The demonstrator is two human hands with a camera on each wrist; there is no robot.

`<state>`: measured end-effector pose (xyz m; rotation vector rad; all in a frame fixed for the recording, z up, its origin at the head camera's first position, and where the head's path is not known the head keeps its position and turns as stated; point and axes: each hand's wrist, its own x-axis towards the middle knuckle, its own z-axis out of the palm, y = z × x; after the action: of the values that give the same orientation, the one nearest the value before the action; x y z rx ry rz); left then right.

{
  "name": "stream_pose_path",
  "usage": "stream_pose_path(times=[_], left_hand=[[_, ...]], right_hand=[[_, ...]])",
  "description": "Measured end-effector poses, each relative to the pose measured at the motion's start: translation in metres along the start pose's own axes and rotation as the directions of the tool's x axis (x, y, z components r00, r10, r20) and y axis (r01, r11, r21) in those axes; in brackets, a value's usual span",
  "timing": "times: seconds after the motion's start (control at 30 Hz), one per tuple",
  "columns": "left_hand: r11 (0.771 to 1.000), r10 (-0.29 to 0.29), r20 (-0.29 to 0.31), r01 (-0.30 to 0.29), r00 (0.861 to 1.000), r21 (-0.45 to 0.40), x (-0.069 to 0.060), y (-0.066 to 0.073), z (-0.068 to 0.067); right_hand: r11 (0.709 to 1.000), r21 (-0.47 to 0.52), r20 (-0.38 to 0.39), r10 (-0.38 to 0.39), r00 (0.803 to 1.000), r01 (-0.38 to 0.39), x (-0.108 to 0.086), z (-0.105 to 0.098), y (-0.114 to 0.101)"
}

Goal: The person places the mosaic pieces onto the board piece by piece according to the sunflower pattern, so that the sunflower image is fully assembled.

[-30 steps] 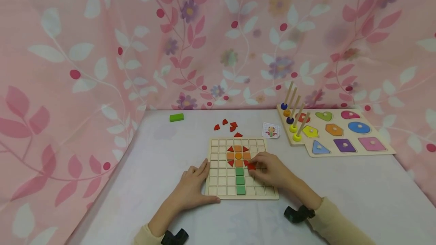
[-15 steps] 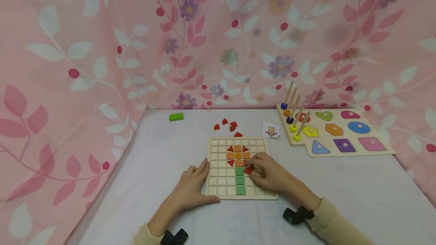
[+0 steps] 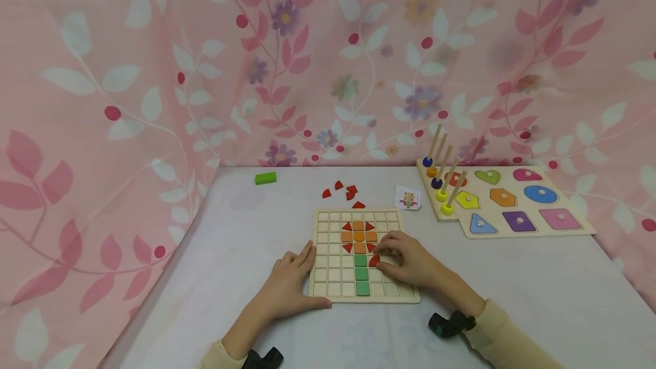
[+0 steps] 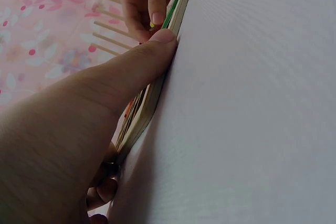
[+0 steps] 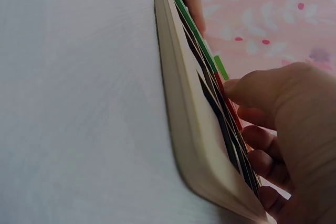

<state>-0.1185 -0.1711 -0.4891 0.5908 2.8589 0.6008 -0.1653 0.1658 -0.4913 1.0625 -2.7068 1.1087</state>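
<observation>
A square wooden grid board (image 3: 334, 275) lies on the white table, its cells partly filled with orange and green squares, an orange round piece and red pieces. My left hand (image 3: 287, 285) rests at its near left corner, fingers along the left edge and thumb (image 4: 142, 64) on the front edge. Over the board's right half, my right hand (image 3: 410, 261) pinches a red quarter-circle piece (image 3: 374, 261) in the cell beside the top green square (image 3: 361, 261). The thumb (image 5: 247, 87) touches that piece in the right wrist view; my fingers partly cover the neighbouring cells.
Several loose red pieces (image 3: 339, 185) lie behind the board, near a small pattern card (image 3: 408, 198). A green block (image 3: 265, 178) is at the back left. At the right stands a wooden shape puzzle (image 3: 482, 229) with upright pegs (image 3: 455, 189). A pink floral curtain (image 3: 328, 61) hangs behind.
My right hand has brought the red quarter-circle piece slightly left and down into the cell beside the top green square. The left hand and board have stayed put.
</observation>
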Motion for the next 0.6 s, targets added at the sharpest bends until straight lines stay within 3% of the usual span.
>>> stream_pose_path(times=[0.13, 0.6], left_hand=[[1.0, 0.004, -0.002, -0.004, 1.0, 0.0, -0.0001, 0.0002, 0.0001], [1.0, 0.014, -0.013, -0.014, 1.0, -0.011, -0.0023, 0.0022, -0.0025]], right_hand=[[1.0, 0.01, 0.004, 0.015, 1.0, -0.015, 0.0001, -0.0001, 0.0019], [0.999, 0.023, -0.043, -0.039, 0.998, 0.04, -0.0011, 0.0011, 0.0034]])
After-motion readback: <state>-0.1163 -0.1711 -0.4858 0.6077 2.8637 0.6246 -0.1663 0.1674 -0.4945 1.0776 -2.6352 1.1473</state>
